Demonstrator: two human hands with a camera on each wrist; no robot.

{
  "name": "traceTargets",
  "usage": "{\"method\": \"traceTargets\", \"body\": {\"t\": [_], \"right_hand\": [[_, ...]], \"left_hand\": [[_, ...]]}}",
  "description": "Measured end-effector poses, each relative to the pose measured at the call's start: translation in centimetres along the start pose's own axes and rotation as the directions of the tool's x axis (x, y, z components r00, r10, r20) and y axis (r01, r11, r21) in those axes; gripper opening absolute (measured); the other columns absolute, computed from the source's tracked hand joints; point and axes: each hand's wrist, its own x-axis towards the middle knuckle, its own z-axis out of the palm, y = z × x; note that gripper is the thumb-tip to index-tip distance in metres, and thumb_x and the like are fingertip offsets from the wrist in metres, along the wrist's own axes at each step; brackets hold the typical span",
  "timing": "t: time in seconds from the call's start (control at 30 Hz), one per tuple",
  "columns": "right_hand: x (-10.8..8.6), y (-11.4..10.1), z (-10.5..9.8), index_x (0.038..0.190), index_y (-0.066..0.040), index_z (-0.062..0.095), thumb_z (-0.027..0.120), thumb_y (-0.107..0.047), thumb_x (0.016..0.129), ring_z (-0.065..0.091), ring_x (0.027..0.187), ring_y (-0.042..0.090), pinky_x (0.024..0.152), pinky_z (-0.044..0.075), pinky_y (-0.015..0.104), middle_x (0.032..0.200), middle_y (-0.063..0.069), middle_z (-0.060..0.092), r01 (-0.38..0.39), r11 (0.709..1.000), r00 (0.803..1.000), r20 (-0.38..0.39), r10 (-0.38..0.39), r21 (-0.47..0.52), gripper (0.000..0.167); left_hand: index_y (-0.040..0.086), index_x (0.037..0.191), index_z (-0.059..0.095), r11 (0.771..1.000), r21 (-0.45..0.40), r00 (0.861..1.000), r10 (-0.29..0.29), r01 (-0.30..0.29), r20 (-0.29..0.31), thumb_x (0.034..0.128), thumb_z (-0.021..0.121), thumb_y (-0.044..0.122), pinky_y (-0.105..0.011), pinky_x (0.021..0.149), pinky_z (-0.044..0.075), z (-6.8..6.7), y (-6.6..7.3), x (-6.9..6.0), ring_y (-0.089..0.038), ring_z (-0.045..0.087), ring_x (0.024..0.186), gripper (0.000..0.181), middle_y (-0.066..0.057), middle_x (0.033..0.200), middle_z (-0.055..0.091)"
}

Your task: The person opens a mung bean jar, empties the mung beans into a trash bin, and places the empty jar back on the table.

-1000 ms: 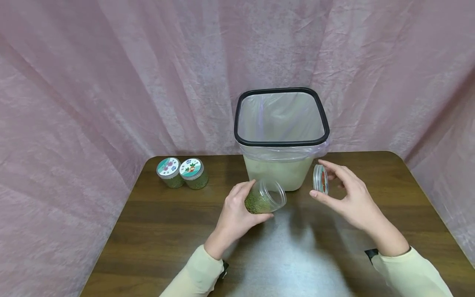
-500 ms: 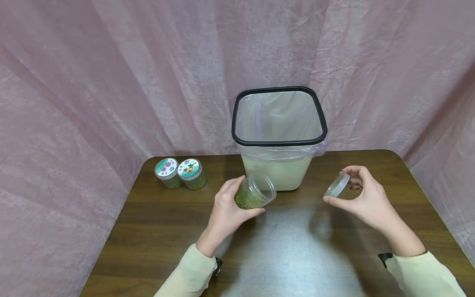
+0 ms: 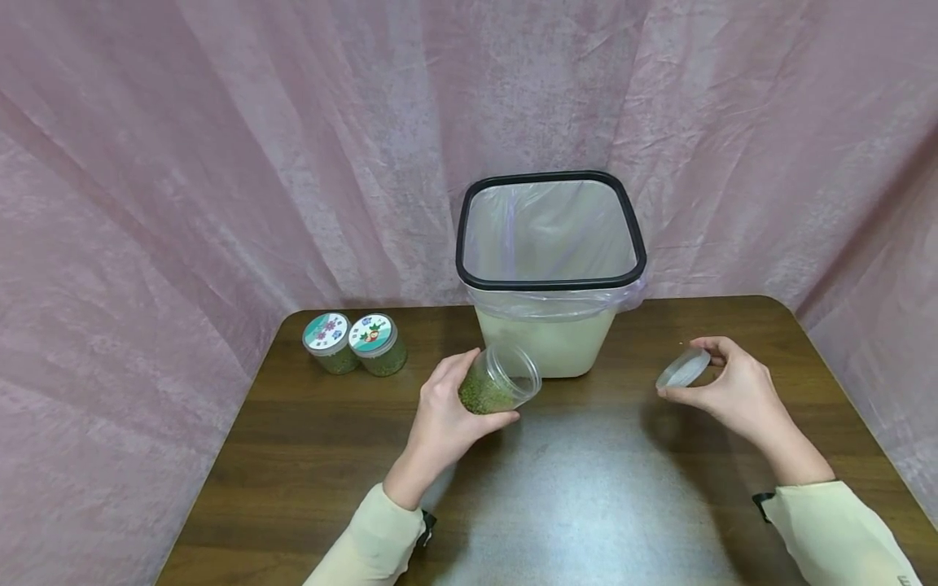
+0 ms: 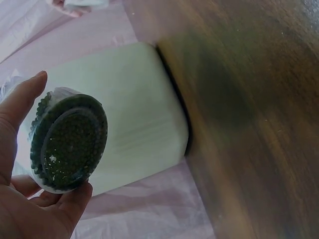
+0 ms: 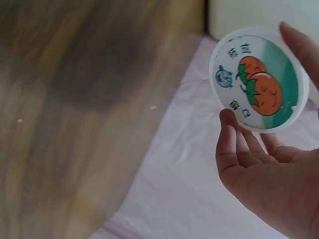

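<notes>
1. Left hand [image 3: 442, 408] grips a tilted open jar [image 3: 487, 391] over the desk [image 3: 586, 488], in front of the bin [image 3: 544, 338].
2. Well apart, the right hand [image 3: 742, 396] pinches a lid [image 3: 685, 369], inside the desk's right edge.
3. Two capped jars [image 3: 384, 356] stand near the far-left corner.

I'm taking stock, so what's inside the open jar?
Small green grains sit inside the tilted open jar; the left hand covers part of its side. Grains deeper in are hidden.

Clear, glossy plastic jar [image 3: 498, 381]; smooth, matt plastic bin [image 3: 545, 338]; glossy wood-grain table [image 3: 579, 505].
</notes>
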Motion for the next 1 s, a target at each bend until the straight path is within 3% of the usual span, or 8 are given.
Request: {"method": "traceTargets", "body": {"t": [0.23,0.4,0.67,1.0], "right_hand": [[1.0,1.9,0.9,0.130,0.002,0.048,0.085,-0.050,0.058,0.054,0.099,0.038,0.074,0.041,0.040,0.114,0.026,0.060,-0.045,0.998,0.996,0.071,0.048,-0.050,0.096],[1.6,2.7,1.6,0.134,0.010,0.042,0.083,-0.049,0.060,0.048,0.108,0.049,0.089,0.029,0.059,0.117,0.032,0.058,-0.049,0.997,0.994,0.099,0.055,-0.065,0.104],[1.4,3.3,2.0,0.135,0.009,0.040,0.081,-0.057,0.058,0.048,0.107,0.049,0.079,0.044,0.052,0.123,0.033,0.054,-0.102,0.993,0.989,0.102,0.108,-0.067,0.109],[1.0,4.3,1.8,0.123,0.010,0.053,0.082,-0.057,0.056,0.050,0.099,0.049,0.070,0.038,0.044,0.117,0.032,0.058,-0.085,0.988,0.990,0.097,0.098,-0.129,0.099]], "left_hand": [[0.015,0.130,0.053,1.000,-0.002,1.000,-0.016,0.016,0.016,0.0534,0.087,0.049,-0.035,0.092,0.051,-0.1,-0.1,-0.2,-0.014,0.056,0.111,0.090,0.003,0.124,0.056],[0.014,0.129,0.054,1.000,0.006,1.000,-0.019,0.019,0.008,0.0528,0.087,0.048,-0.034,0.091,0.051,-0.1,-0.2,-0.2,-0.013,0.056,0.111,0.090,0.004,0.123,0.055],[0.015,0.129,0.054,1.000,0.007,1.000,-0.025,0.025,0.004,0.0524,0.087,0.048,-0.033,0.091,0.051,-0.1,-0.5,-0.3,-0.011,0.056,0.110,0.090,0.005,0.123,0.056],[0.012,0.129,0.054,0.999,0.006,0.999,-0.031,0.031,-0.010,0.0522,0.087,0.049,-0.034,0.092,0.051,-0.4,-0.7,-0.1,-0.013,0.056,0.111,0.091,0.003,0.123,0.056]]}}
